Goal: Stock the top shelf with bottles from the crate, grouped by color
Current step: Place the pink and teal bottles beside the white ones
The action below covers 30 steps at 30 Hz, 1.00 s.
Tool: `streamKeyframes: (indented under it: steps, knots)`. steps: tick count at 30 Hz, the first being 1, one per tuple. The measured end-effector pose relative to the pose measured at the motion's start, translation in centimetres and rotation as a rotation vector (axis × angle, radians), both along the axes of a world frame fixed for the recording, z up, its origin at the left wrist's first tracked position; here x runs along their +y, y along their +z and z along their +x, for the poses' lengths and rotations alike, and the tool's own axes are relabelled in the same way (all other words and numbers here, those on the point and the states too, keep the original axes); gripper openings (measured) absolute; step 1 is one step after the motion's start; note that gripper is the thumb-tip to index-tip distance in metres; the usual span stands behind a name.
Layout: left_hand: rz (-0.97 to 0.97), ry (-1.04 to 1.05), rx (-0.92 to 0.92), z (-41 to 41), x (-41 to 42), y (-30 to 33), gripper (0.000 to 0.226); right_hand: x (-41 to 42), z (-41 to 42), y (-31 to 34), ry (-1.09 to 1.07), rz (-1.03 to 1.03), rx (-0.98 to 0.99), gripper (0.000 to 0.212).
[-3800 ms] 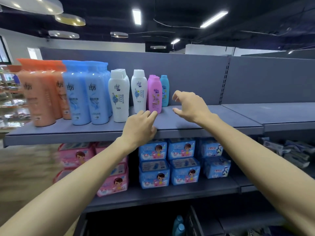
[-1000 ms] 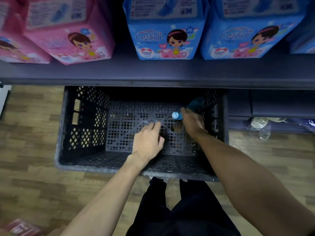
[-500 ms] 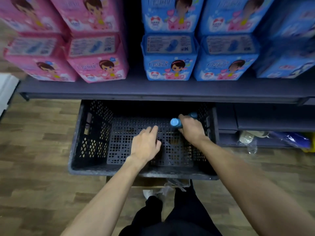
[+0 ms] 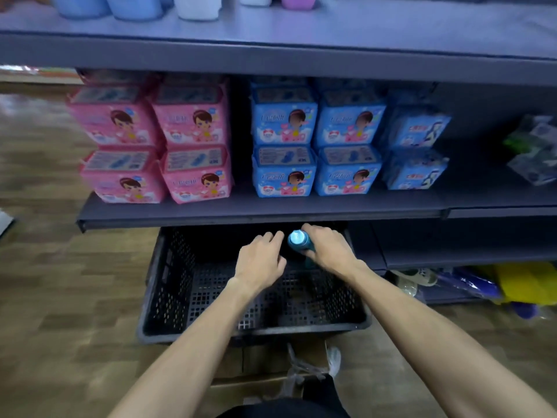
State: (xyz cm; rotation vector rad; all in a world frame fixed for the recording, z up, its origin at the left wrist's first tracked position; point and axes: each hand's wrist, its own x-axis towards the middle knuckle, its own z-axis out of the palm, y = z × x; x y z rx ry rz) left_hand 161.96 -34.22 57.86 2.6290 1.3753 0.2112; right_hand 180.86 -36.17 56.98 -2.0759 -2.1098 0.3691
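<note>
**Last teal bottle coming up out of the crate**

The teal bottle (image 4: 299, 241) sits in the right hand (image 4: 330, 251), whose fingers are curled round its body below the cap; the cap end points up toward the camera, and the lower part is hidden behind the hand. The left hand (image 4: 260, 260) is just to the left of the bottle, fingers loosely bent and holding nothing, its fingertips close to the cap but not clearly touching it.

Directly beneath both hands is the black crate (image 4: 168, 297), whose mesh floor shows no other bottle, so this looks like the final piece to stock. Just beyond the knuckles of the right hand runs the front lip of the lower shelf (image 4: 241, 220), which overhangs the far part of the crate. That lip is the edge to mind: the bottle should come back toward the body first, then rise, rather than going straight up into the underside.

Above and beyond the hands, pink packs (image 4: 193, 140) and blue packs (image 4: 284, 140) fill that shelf almost to the front, so the lift needs to stay clear of their faces. Higher still is the top shelf (image 4: 391, 25), where the bases of blue, white and pink bottles stand up and to the left of the hands. Up and to the right its surface is bare, giving open room to set the teal bottle down, ideally beside any bottle of its own colour.
</note>
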Motion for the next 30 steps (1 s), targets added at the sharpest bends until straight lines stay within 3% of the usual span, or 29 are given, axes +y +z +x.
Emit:
streamKeyframes:
  steps: [16,20,24,30]
  knots:
    - [0.316,-0.187,-0.094,-0.2,3.5,10.2,0.049,-1.8,0.4,13.2,0.138,0.208,-0.012,0.035]
    - [0.432,-0.231,-0.159,0.2,4.0,13.0,0.032,-2.0,0.6,16.7,0.093,0.263,0.119,0.030]
    - [0.504,-0.194,-0.236,0.4,4.6,16.1,0.036,-2.2,0.7,21.2,0.062,0.356,0.269,0.037]
    - [0.758,-0.233,-0.218,0.4,6.2,22.9,0.032,-1.0,1.6,28.9,0.066,0.491,0.284,0.040]
